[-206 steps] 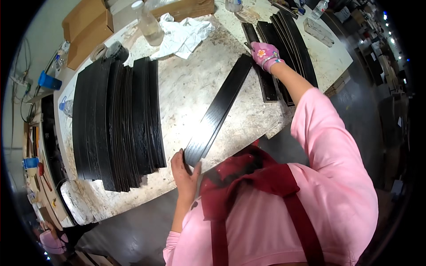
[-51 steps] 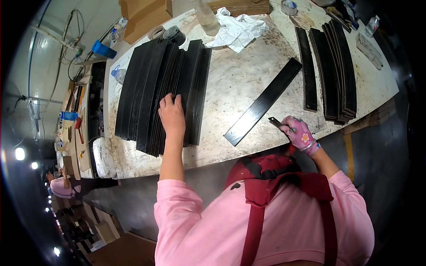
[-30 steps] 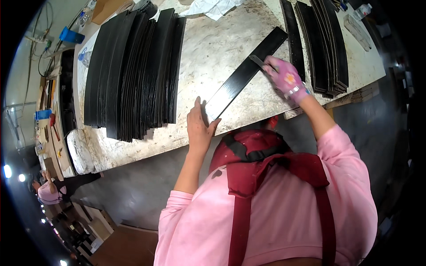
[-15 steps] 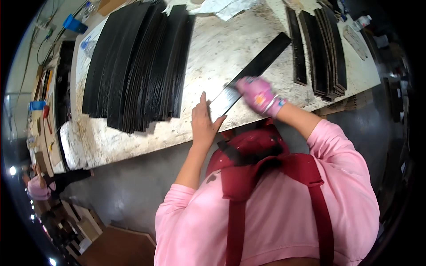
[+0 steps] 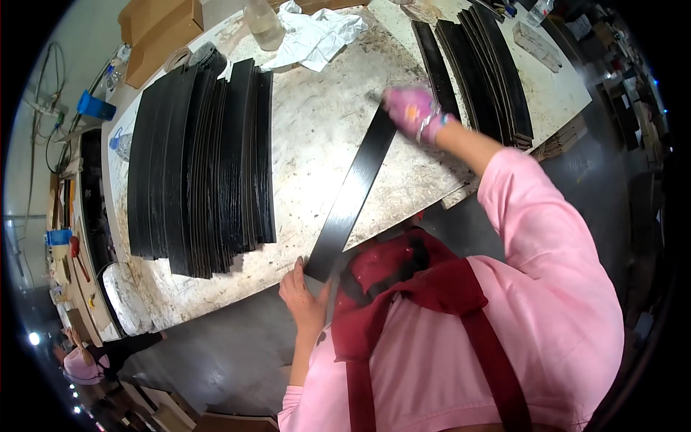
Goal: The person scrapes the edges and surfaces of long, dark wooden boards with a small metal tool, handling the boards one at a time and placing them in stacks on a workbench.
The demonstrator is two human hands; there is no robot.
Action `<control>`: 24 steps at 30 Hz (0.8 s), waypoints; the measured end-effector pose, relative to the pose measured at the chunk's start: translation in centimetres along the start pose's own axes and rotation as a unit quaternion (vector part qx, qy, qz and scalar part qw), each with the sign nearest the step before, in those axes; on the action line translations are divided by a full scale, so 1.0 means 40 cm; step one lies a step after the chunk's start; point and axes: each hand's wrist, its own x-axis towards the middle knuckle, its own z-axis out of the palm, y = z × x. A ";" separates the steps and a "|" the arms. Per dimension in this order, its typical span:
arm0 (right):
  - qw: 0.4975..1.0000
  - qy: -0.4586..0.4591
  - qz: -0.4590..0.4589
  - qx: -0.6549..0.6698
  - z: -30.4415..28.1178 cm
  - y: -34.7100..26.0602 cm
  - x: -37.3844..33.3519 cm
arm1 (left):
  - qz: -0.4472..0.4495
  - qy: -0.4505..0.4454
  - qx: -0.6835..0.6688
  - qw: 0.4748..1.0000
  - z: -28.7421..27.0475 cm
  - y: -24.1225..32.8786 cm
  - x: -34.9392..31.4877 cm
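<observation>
A long black strip of board (image 5: 350, 198) lies slantwise on the worn white table, its near end reaching the front edge. My bare left hand (image 5: 305, 299) is at that near end, fingers at one corner and thumb at the other, holding it. At the far end, my right hand (image 5: 414, 111) in a pink patterned glove is closed and pressed down on the strip. Something small and dark pokes out by its fingers; blur hides what it is. To the left stands a thick row of black strips (image 5: 205, 169), with a smaller group (image 5: 486, 79) at the right.
A white cloth (image 5: 317, 36) and a clear bottle (image 5: 263, 25) sit at the table's back, near an open cardboard box (image 5: 160, 32). A pale block (image 5: 536, 47) lies at the far right. Another person (image 5: 86, 360) is at the lower left.
The strip has come nearer and turned steeper, its near end now at the table edge. My left hand moved back toward me with it; my right hand moved away to the far end.
</observation>
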 end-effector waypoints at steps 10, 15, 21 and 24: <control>0.995 0.051 0.076 0.043 -0.035 0.116 0.060 | -0.092 -0.097 -0.185 0.974 -0.044 0.030 0.045; 0.971 0.047 0.081 0.218 -0.039 0.037 -0.024 | -0.404 -0.230 -0.618 0.634 -0.037 -0.028 0.031; 0.963 -0.086 -0.253 0.044 0.092 -0.287 -0.217 | -0.420 -0.212 -0.701 0.537 -0.026 0.002 0.065; 0.984 -0.072 -0.122 0.111 0.158 -0.241 -0.115 | -0.407 -0.211 -0.746 0.482 -0.014 -0.031 0.045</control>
